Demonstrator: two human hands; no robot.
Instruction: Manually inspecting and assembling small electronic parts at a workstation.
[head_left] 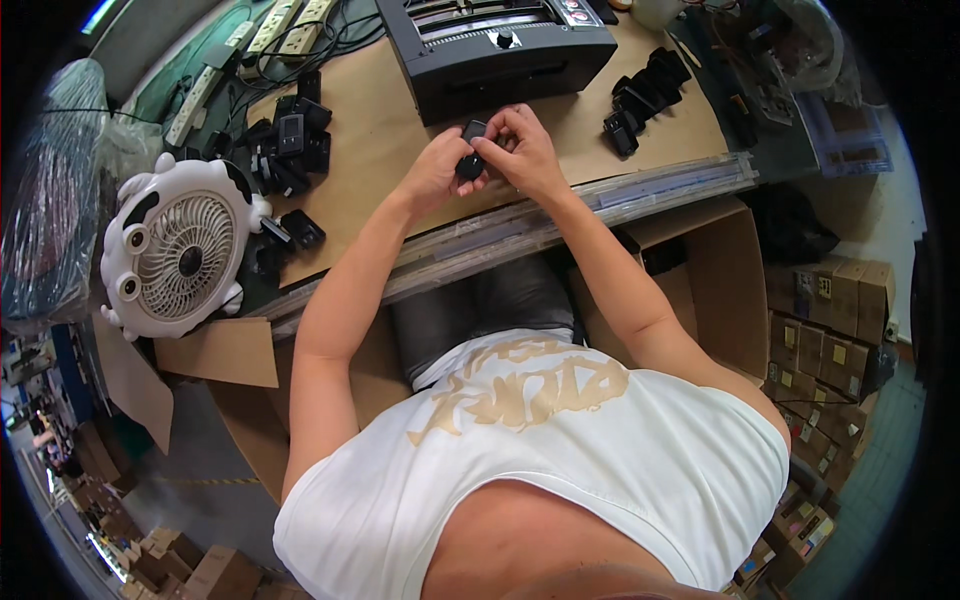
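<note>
A small black device [473, 131], part of it rounded, is held between both hands just in front of a black machine. My left hand [440, 168] is closed on it from the left, fingers curled beneath. From the other side my right hand [520, 155] pinches it with thumb and fingers. The fingers cover much of the device, so its exact kind cannot be made out. To the left lies a heap of small black devices [291, 135], at least one with a little screen. Similar black pieces [648, 92] lie in an uneven row at the right.
The black boxy machine [505, 75] with a front knob stands at the table's back. A white animal-shaped fan [185, 250] sits left, near power strips [270, 40]. Plastic-wrapped strips [640, 200] line the front edge. Open cardboard boxes [735, 290] flank my legs.
</note>
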